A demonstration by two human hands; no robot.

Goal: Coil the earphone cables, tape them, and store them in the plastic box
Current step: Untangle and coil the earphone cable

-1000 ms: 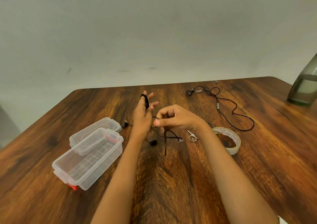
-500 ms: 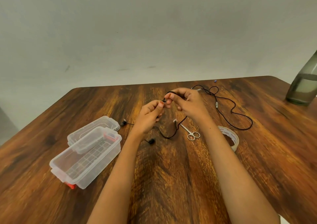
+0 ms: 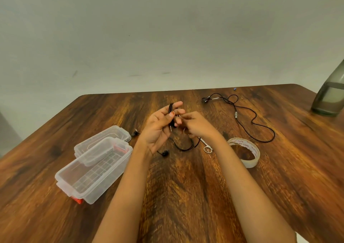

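Clear box (image 3: 93, 170) sits on the table's left, open, w/ red latches at both ends. Through it we see only its own grid-ribbed base. Its lid (image 3: 101, 140) lies just behind, near edge overlapping the box's far rim.

Left hand (image 3: 158, 129) is raised mid-table, palm toward us. Black cable (image 3: 184, 147) is wound round its upper fingers and the thumb presses the coil there, w/ the jack end hanging below the thumb. Right hand (image 3: 195, 125) is close against it, fingers curled, pinching the cable's free run. Blur hides the exact grip. From the hands the cable droops to a loop on the wood. One earbud (image 3: 164, 153) lies by the left wrist, another (image 3: 135, 132) near the lid.

Small scissors (image 3: 207, 147) lie just right of the loop, partly under the right wrist. A tape roll (image 3: 247, 153) lies flat beside the right forearm. A 2nd earphone (image 3: 251, 120) sprawls uncoiled at far right, well apart from the box.

Table (image 3: 186, 196) is dark streaky wood w/ rounded far corners. A greyish bottle (image 3: 331, 97) stands at the right edge, cut off by the frame. Behind is a plain pale wall (image 3: 167, 38) w/ a few scuffs.
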